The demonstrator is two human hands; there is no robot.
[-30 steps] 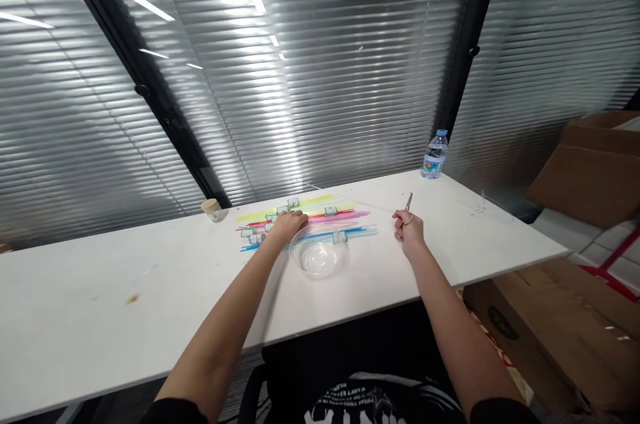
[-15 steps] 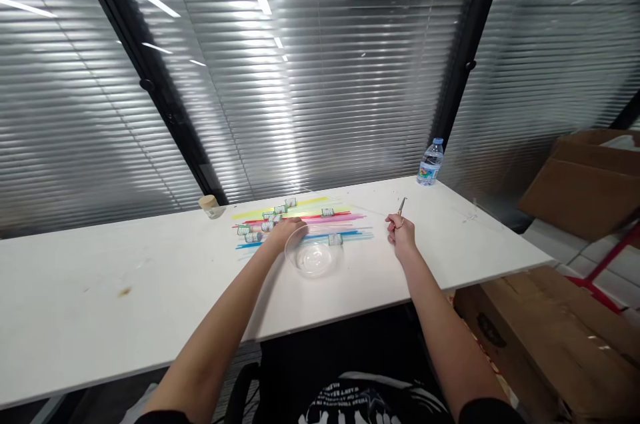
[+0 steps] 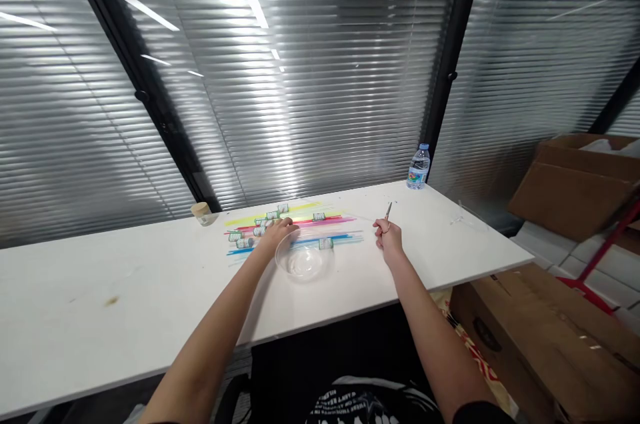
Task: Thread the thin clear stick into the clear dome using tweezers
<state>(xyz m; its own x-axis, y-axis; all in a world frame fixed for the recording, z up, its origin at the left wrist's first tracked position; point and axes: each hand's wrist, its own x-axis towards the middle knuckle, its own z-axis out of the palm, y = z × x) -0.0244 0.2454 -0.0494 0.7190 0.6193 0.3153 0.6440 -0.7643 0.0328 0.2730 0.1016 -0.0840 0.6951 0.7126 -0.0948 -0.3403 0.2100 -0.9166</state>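
My left hand [image 3: 281,232] lies over the coloured strips on the white table, its fingers apart near the pink and red ones; no held object shows under it. Bundles of thin strips lie side by side: yellow [image 3: 300,210], pink [image 3: 345,221] and blue [image 3: 337,238]. Several small labelled rolls [image 3: 326,244] sit on them. A clear round bowl [image 3: 303,265] stands just in front of my left hand. To the right, my right hand [image 3: 389,237] is closed around the handles of a pair of scissors [image 3: 389,211], whose blades point away from me.
A water bottle [image 3: 419,167] stands at the table's back right corner. At the back left is a small container with a beige top [image 3: 201,213]. The white table [image 3: 150,304] ends at the blinds. Cardboard boxes [image 3: 565,337] lie on the floor at right.
The whole view has shifted slightly, so things appear further left and a little lower. My left hand's fingers look a bit more spread; my right hand still holds the scissors.
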